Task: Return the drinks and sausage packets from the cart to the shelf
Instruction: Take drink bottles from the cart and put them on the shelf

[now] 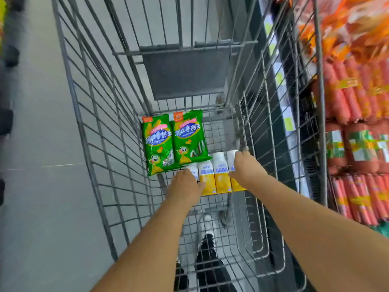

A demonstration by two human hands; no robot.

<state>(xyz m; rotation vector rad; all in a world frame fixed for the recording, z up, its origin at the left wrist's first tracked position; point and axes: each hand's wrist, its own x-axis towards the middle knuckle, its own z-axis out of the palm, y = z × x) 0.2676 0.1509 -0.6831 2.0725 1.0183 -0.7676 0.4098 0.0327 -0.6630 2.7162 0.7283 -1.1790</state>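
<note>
Hands reaching into a wire-mesh cart [101,131]

Left hand [185,182] and right hand [245,165] are closing over white-and-yellow drink bottles [221,175]; glossy green sausage packets [174,140] are lying beside them.

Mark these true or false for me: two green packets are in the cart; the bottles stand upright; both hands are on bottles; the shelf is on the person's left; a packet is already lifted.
1. Two green packets lie in the cart. True.
2. The bottles stand upright. False: they lie flat, side by side.
3. The left hand and right hand are each on a bottle. True.
4. The shelf is on the person's left. False: it is on the right.
5. A packet is lifted. False: both rest on the cart floor.
</note>
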